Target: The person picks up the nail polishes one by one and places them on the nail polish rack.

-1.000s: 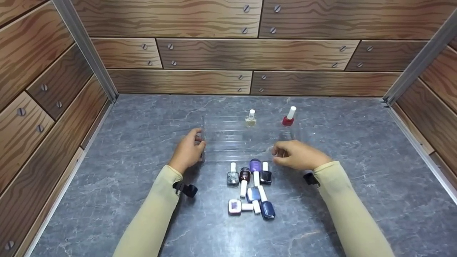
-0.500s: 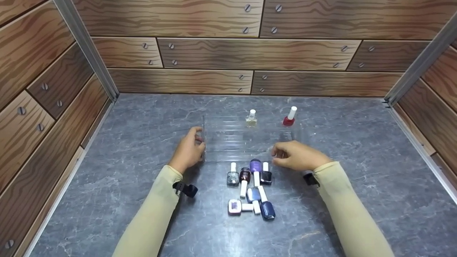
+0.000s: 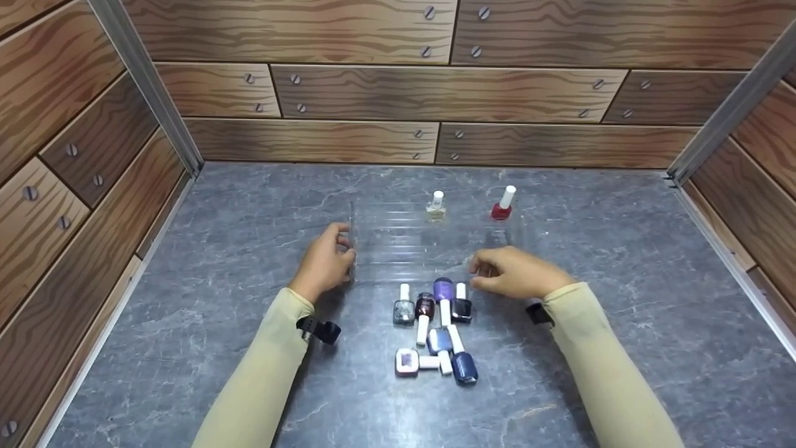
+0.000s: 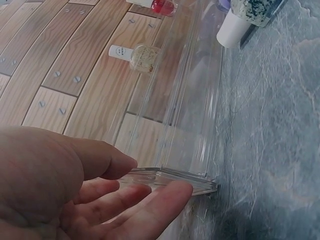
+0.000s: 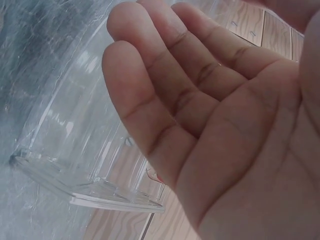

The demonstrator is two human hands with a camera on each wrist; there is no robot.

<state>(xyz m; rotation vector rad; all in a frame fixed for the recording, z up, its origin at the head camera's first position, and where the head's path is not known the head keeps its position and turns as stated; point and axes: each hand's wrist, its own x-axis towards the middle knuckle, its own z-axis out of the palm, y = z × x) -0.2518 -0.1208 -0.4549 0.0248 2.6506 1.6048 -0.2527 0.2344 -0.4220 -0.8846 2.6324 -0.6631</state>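
A clear plastic stepped rack [image 3: 398, 249] stands mid-table. On its back step are a pale nail polish bottle [image 3: 436, 208] and a red nail polish bottle [image 3: 502, 205], both with white caps. My left hand [image 3: 324, 261] is at the rack's left end, its thumb and relaxed fingertips right by the end panel [image 4: 165, 179]. My right hand [image 3: 519, 272] hovers over the front right part, fingers loosely bent and palm bare in the right wrist view. Just before the rack lie several bottles, among them a silver-glitter bottle [image 3: 404, 310], a purple bottle [image 3: 443, 291] and a black bottle [image 3: 461, 308].
Nearer me lie a dark red bottle [image 3: 425, 306], a blue bottle [image 3: 440, 341], a navy bottle [image 3: 464, 367] and a white-edged bottle [image 3: 407, 361]. Wood-patterned walls [image 3: 354, 140] bound the grey marbled table [image 3: 205, 298] at the back and sides.
The head view shifts very slightly. Both hands, the rack and the bottles keep their places.
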